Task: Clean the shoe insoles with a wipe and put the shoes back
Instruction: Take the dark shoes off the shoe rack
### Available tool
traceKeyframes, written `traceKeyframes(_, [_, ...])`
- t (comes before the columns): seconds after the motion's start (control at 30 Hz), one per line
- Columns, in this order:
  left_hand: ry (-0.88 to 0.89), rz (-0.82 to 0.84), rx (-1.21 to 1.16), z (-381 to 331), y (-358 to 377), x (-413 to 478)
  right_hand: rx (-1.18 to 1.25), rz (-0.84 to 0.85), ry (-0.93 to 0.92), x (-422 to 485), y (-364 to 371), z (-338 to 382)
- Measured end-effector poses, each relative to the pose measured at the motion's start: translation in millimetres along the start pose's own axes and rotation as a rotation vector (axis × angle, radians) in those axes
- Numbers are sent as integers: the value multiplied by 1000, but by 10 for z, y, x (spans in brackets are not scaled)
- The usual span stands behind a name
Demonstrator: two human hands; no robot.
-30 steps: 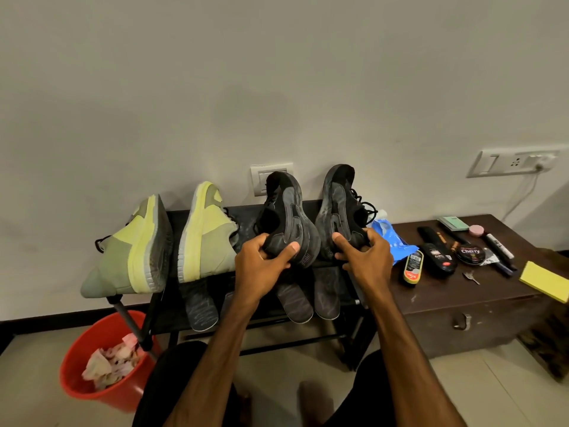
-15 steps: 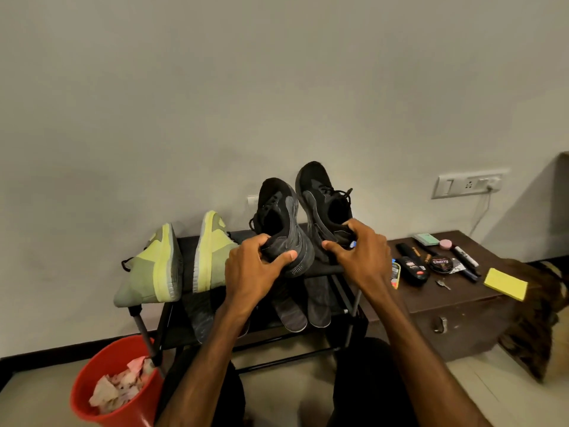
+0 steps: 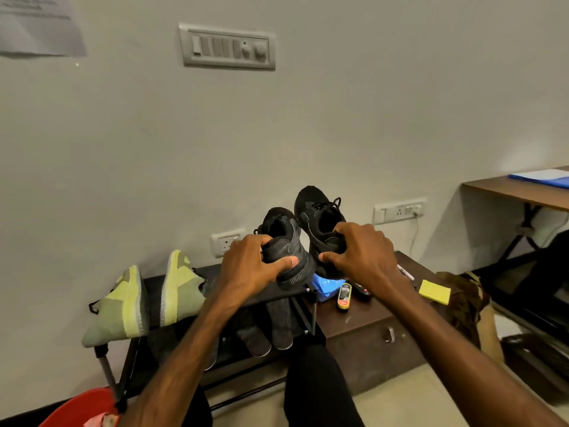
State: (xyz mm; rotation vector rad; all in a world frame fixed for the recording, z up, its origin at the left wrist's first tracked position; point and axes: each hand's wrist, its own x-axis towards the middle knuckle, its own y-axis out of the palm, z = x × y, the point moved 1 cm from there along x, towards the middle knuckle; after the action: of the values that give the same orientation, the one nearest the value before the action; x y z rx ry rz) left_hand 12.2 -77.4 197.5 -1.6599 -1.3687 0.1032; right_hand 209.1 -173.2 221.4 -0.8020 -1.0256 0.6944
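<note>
Two black shoes (image 3: 284,238), one gripped per hand (image 3: 249,268), two green shoes (image 3: 181,288)

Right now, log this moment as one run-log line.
left hand: grips left black shoe | right hand: grips right black shoe | shoes: held above rack | insoles: out, below rack top

I have one black shoe in each hand, both lifted with toes up. My left hand (image 3: 249,266) grips the left black shoe (image 3: 284,241) at its heel. My right hand (image 3: 363,254) pinches the collar of the right black shoe (image 3: 318,220), which sits slightly higher and just beside it. Two dark insoles (image 3: 281,325) slant under the rack (image 3: 212,272) top. Two yellow-green shoes (image 3: 181,288) rest tilted at its left end.
</note>
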Motion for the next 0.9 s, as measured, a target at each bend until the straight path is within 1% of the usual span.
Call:
traceKeyframes(0.13, [103,138,-4,-270,264,-17,-191,12,29,-241,-123,-190])
traceKeyframes(0.23, [158,249,-9,-450,563,-66,-288,65,80,-411,-140,-448])
traceKeyframes(0.37, [142,395,-45,-527,1071,-241,-326,166,178,-665,-46,-864])
traceKeyframes(0.53, [129,509,-14,-482,1738,-478,-325,287,291,-990,311,-1397])
traceKeyframes(0.7, [82,740,40,-434,2419,-761,-296,427,377,-1372,875,-1952])
traceKeyframes(0.9, [-42,1007,162,-323,3260,-1108,-124,659,561,-1819,1564,-2472])
